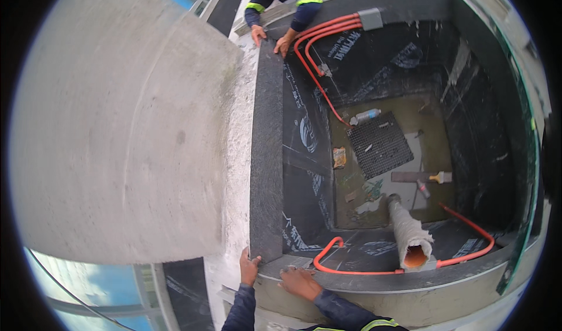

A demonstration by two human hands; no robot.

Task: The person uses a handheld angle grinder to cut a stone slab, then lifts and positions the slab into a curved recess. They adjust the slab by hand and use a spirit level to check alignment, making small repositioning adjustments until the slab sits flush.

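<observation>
Looking down into a deep pit lined with black sheeting, and both hands are on the near end of a long dark strip [266,149] laid along the pit's left edge. The left hand [249,268], down at six o'clock, grips the strip's near corner, fingers curled over its outer side. The right hand [298,283], just beside it toward five o'clock, lies flat and open, palm down, on the grey rim [374,281] where the strip ends.

At twelve o'clock, a co-worker in a dark top with bright bands has both hands [271,39] on the strip's far end; how tightly they hold it cannot be told.

A big round concrete column [117,132] fills nine o'clock. Orange tubes [328,29] run from a grey box [370,19] at one o'clock down the wall. On the pit floor near three o'clock lie a black grate [379,144] and a plastic bottle [367,115]. At five o'clock a grey pipe [410,234] tilts up, its orange-lined mouth open, with another orange tube [468,228] curving just beside it.
</observation>
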